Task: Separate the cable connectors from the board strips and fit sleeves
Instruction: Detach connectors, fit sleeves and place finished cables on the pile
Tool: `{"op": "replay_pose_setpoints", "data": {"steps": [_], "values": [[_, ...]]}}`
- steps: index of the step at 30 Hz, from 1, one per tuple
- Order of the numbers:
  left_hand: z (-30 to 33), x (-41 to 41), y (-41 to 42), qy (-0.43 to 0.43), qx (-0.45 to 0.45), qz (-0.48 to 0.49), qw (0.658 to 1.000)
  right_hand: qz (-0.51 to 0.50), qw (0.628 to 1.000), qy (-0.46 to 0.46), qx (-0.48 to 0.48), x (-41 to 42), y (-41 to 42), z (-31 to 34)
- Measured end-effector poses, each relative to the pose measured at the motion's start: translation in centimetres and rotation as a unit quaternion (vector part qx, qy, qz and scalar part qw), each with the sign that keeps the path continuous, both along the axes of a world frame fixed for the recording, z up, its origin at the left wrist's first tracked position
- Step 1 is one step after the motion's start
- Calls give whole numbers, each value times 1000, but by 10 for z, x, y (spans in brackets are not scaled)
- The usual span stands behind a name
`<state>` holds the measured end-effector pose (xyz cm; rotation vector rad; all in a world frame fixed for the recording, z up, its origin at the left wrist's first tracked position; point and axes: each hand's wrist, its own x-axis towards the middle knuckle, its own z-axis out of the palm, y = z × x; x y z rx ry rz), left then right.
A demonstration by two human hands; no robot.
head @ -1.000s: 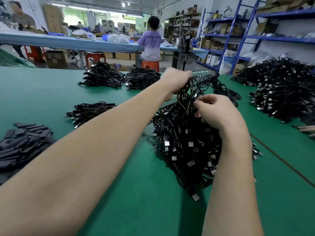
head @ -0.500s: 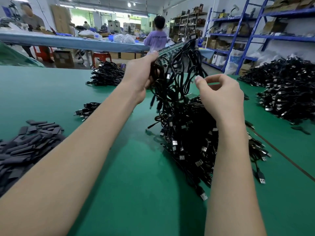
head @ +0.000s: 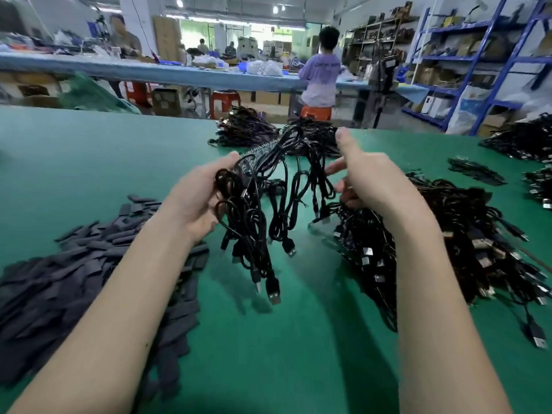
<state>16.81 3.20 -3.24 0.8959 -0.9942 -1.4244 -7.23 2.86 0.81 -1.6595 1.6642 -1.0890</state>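
Green matting covers the worktable [head: 89, 162]. Half a second ago the board strip [head: 263, 150] was raised high; now it sits lower, clear of the big cable heap [head: 466, 234], so one bundle (cables [head: 263, 228] dangling) is free for separating. Left hand [head: 197, 201] grips the strip's near end. Right hand [head: 373, 180], thumb up, fingers loosely spread among cables, holds nothing firmly. Sleeves [head: 74, 270] lie left of the strip.

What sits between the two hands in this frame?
In the head view, a bunch of black cables hangs between the left hand, which grips it with a board strip, and the right hand. Green table shows below.
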Motion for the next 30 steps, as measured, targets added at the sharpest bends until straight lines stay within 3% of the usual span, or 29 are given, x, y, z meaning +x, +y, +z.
{"op": "replay_pose_setpoints", "data": {"steps": [6,9,17,26,30], "values": [[-26,-6,-6,-128,10,91,988,9,995,73,63,38,-7,-27],[-28,-6,-7,-147,1,118,982,17,993,91,71,44,-10,-37],[-30,14,-3,-145,-9,103,984,61,996,-26,67,53,-12,-44],[-37,30,-2,-43,50,23,998,157,976,-23,152,25,-15,-50],[-41,33,-4,-23,106,-11,994,224,938,-149,220,23,-16,-59]]}}
